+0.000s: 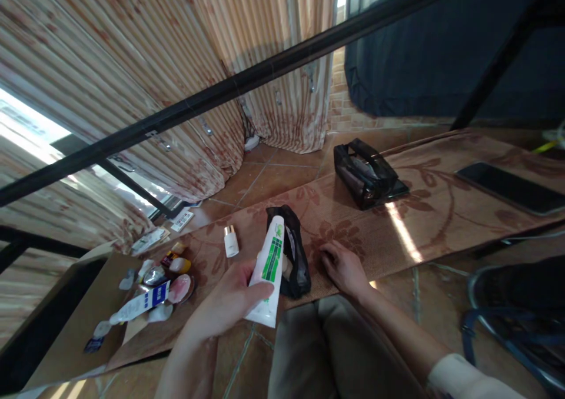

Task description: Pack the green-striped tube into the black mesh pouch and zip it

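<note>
My left hand (236,296) is closed around a white squeeze tube (270,263) with a green printed label, thumb across its front. The tube is tilted, its far end pointing away from me. Behind and beside it lies a black mesh pouch (300,263) with its top open; the tube partly covers the pouch. My right hand (346,269) rests on the brown patterned cloth (379,234) just right of that pouch, fingers loosely bent and holding nothing. A small white bottle (231,243) with a gold cap lies beyond my left hand.
At left, an opened cardboard box (79,305) sits by a blue-and-white tube (141,303), a pink round compact (180,288) and several small containers. Another black mesh case (366,172) and a phone (512,187) lie to the right. A dark metal bar (247,81) crosses beyond the cloth.
</note>
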A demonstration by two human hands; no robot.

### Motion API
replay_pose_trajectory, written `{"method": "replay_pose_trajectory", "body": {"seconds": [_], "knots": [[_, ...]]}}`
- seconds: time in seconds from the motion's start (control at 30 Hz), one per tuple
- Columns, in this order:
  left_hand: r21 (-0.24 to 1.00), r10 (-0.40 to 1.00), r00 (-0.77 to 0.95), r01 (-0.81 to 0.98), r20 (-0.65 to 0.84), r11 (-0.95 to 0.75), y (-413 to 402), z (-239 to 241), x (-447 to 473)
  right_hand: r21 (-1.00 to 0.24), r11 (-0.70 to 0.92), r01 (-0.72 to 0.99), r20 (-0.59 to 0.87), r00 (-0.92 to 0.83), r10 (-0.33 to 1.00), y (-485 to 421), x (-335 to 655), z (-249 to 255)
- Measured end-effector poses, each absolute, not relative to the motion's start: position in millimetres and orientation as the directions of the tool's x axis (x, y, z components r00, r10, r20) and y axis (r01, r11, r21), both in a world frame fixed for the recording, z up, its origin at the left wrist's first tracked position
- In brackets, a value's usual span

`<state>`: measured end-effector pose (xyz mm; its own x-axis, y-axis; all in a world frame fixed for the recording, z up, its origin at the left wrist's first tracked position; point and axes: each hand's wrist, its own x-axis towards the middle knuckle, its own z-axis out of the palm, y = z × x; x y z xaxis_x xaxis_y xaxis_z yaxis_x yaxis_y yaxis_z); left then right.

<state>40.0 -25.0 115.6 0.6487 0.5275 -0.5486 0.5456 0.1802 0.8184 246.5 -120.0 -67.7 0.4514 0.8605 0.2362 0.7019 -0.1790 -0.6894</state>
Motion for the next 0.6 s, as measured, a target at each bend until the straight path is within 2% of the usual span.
{"method": "replay_pose_trajectory", "body": {"seconds": [0.13,0.33,0.5,0.6], "knots": [[0.771,0.492,0.621,0.607,-0.610,0.191,-10.6,116.5,58.3,-0.688,-0.178,0.703,0.230,0.444,0.866,-120.2,246.5,-67.7],[0.704,0.535,0.558,0.703,-0.634,0.100,14.3,110.9,91.4,-0.693,-0.181,0.698,0.232,0.453,0.861,-120.4,246.5,-66.3],[0.558,0.565,0.518,0.821,-0.642,-0.119,19.1,97.0,121.8,-0.696,-0.186,0.694,0.229,0.460,0.858,-120.4,246.3,-64.2],[0.415,0.627,0.534,0.843,-0.568,-0.342,10.5,94.1,136.3,-0.695,-0.190,0.693,0.225,0.461,0.858,-120.7,246.0,-64.5]]}}
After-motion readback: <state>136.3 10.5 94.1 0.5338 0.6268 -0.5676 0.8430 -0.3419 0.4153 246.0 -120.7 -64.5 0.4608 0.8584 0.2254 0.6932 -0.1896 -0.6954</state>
